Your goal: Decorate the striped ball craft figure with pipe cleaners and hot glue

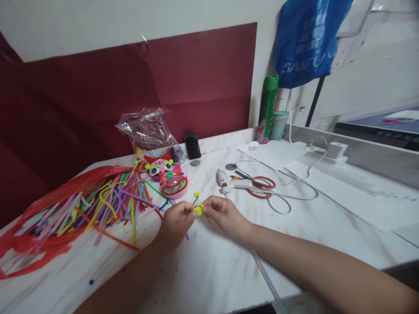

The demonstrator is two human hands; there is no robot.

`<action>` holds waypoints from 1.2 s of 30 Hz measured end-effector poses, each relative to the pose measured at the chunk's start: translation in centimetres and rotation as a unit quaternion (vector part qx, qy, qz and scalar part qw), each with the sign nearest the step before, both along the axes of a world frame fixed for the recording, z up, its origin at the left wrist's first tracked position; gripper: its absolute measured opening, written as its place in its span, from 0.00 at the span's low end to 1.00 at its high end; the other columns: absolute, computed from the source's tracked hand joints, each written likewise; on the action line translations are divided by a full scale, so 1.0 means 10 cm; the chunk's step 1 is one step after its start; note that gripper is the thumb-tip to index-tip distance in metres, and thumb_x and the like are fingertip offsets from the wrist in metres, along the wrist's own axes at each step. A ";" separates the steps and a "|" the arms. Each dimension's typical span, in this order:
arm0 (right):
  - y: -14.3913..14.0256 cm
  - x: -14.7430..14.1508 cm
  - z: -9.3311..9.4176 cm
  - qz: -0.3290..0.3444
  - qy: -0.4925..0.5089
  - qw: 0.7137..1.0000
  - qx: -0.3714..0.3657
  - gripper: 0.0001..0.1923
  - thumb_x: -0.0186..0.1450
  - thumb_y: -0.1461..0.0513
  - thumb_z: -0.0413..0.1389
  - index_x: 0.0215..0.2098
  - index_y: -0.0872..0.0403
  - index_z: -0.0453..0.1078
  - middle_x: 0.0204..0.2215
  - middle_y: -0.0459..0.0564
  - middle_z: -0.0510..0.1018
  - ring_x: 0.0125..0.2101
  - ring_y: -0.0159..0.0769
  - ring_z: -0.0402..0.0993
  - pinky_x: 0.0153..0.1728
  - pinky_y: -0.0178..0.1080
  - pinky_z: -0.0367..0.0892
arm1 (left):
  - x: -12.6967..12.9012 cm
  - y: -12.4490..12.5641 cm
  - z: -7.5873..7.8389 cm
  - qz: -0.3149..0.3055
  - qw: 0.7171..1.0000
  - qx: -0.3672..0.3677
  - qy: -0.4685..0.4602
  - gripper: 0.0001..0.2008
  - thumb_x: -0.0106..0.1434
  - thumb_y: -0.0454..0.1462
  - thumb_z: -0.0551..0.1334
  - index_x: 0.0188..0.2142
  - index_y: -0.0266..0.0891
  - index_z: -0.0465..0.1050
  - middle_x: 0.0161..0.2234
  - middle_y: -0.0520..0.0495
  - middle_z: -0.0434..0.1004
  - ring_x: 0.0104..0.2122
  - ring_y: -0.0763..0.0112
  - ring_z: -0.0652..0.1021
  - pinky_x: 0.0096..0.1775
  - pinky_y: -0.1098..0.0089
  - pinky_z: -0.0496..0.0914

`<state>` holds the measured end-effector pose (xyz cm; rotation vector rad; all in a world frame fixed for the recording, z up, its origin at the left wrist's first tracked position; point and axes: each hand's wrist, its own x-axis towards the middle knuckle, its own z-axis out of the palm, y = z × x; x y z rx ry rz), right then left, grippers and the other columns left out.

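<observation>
My left hand (pixel 178 220) and my right hand (pixel 225 216) meet above the table, both with fingers pinched. Between their fingertips is a small coil of yellow pipe cleaner (pixel 198 210), gripped from both sides. Just beyond it shows a second small yellow piece (pixel 197 194) with a thin dark stem running down toward the coil; whether the two are joined I cannot tell. Behind my left hand sits a colourful pipe-cleaner face (pixel 160 167) with blue eyes, above a pink-rimmed oval piece (pixel 175 185).
Left, many loose pipe cleaners (pixel 114 205) lie on a red plastic bag (pixel 52 257). Right, a white glue gun (pixel 238 185) and orange-handled scissors (pixel 263 182) lie amid a looping cable (pixel 307 185). At the back are a phone (pixel 192 145), clear wrap (pixel 147 128) and a green spray can (pixel 268 109).
</observation>
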<state>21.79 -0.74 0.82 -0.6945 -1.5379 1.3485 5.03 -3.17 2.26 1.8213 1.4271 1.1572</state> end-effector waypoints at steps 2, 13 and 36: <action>0.00 0.00 0.00 -0.001 -0.009 1.000 0.010 0.11 0.58 0.55 0.57 0.27 0.55 0.68 0.20 0.41 0.68 0.22 0.28 0.62 0.26 0.33 0.58 | -0.02 0.00 0.03 -0.006 0.997 0.045 0.063 0.06 0.54 0.37 0.58 0.25 0.38 0.68 0.21 0.54 0.67 0.23 0.75 0.68 0.28 0.74 0.64; 0.01 0.07 0.06 -0.032 -0.168 0.963 0.207 0.07 0.59 0.68 0.52 0.27 0.55 0.72 0.26 0.46 0.76 0.28 0.31 0.71 0.32 0.32 0.65 | 0.01 -0.04 0.09 -0.071 0.962 0.156 0.212 0.06 0.55 0.31 0.54 0.23 0.39 0.65 0.20 0.54 0.67 0.22 0.76 0.69 0.26 0.75 0.62; -0.02 0.04 0.04 -0.057 -0.092 0.987 0.116 0.07 0.62 0.60 0.51 0.28 0.55 0.65 0.23 0.45 0.69 0.25 0.31 0.65 0.28 0.34 0.61 | 0.10 -0.09 -0.02 0.038 0.999 0.024 0.007 0.09 0.55 0.41 0.61 0.28 0.37 0.75 0.21 0.52 0.72 0.24 0.74 0.71 0.27 0.75 0.65</action>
